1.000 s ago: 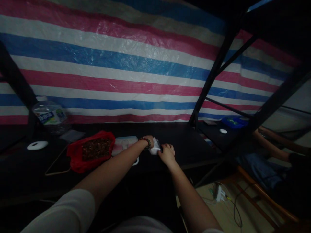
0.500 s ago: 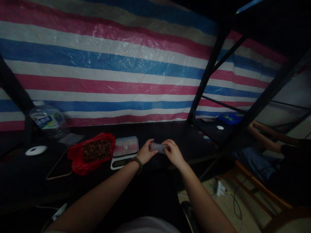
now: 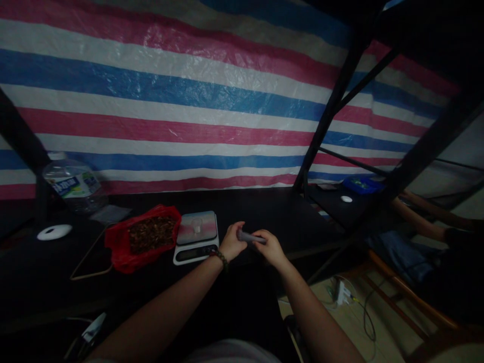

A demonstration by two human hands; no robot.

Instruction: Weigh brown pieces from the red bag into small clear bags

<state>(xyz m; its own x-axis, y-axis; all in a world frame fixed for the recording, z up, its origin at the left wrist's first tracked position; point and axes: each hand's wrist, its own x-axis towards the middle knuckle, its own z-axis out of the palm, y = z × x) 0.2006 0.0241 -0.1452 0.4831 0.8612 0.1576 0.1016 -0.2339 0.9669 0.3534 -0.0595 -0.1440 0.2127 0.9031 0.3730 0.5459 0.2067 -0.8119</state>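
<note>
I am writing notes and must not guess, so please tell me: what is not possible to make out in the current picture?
All in the head view:
- Grey item: exact kind unclear; left hand and right hand partly cover it.
- Scale display: any reading is too dim and small.
- Bottle label: wording blurred.
- Blue tray: contents too small.

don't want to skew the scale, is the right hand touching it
Apart: the head view shows the left hand and dark table between the right hand and the scale.
</note>
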